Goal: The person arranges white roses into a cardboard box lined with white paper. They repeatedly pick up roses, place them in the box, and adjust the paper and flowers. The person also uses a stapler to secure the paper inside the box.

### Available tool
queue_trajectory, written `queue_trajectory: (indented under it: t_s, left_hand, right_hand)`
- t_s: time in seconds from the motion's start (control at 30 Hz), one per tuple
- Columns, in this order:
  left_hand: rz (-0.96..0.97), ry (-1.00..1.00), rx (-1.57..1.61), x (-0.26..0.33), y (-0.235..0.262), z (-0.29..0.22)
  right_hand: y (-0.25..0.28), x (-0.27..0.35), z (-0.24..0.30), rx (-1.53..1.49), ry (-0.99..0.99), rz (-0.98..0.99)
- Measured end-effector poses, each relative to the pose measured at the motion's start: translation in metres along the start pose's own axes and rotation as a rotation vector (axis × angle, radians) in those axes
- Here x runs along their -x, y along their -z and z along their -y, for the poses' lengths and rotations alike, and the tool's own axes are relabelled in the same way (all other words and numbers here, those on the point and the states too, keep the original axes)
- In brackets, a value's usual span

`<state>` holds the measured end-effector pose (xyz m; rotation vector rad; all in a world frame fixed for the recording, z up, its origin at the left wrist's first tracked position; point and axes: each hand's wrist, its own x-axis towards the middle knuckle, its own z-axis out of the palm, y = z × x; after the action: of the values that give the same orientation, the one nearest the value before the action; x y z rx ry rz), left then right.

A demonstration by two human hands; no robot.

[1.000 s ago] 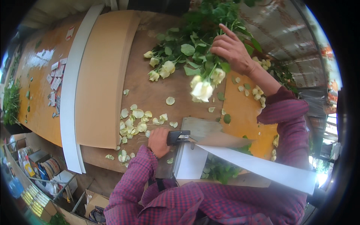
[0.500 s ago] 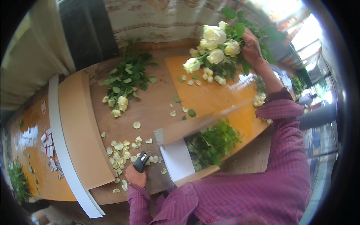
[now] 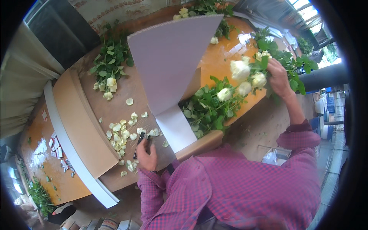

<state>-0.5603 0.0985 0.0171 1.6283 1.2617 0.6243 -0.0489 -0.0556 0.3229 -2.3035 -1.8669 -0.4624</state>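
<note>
My right hand (image 3: 279, 79) is closed round the leafy stems of a bunch of white roses (image 3: 240, 71), whose blooms point left. The bunch is over the table's right edge, next to green rose foliage (image 3: 203, 105) lying by a cardboard sheet. My left hand (image 3: 147, 156) grips a black stapler (image 3: 138, 146), partly hidden by the fingers, over loose petals (image 3: 119, 134). Between my hands a white-faced cardboard sheet (image 3: 172, 57) stands raised, with its folded white part (image 3: 175, 128) lying lower, towards me.
Another rose bunch (image 3: 109, 65) lies at the far left of the table (image 3: 86, 90). Flat brown cardboard (image 3: 82, 126) with a white edge strip (image 3: 78, 153) crosses the left side. Small boxes (image 3: 56, 146) are farther left. More roses (image 3: 199, 9) lie at the back.
My right hand has brought the roses nearer and to the right. The cardboard's raised part, blurred before, now shows a broad white face. My left hand still grips the stapler.
</note>
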Motion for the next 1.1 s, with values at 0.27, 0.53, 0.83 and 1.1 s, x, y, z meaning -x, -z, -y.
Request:
queue_trajectory:
  t_s: [0.27,0.53,0.83,1.1]
  left_hand:
    - [0.453,0.29,0.561,0.011,-0.038,-0.04]
    - [0.521,0.32,0.385,0.019,-0.026,-0.033]
    - [0.068,-0.088,0.157,0.014,-0.04,-0.07]
    - [0.498,0.407,0.52,0.007,-0.048,-0.059]
  right_hand:
    - [-0.101,0.022,0.144,-0.202,0.027,0.209]
    - [-0.147,0.055,0.206,-0.47,0.138,0.324]
    - [-0.204,0.055,0.208,-0.298,0.233,0.288]
    - [-0.179,0.056,0.196,-0.621,0.231,0.232]
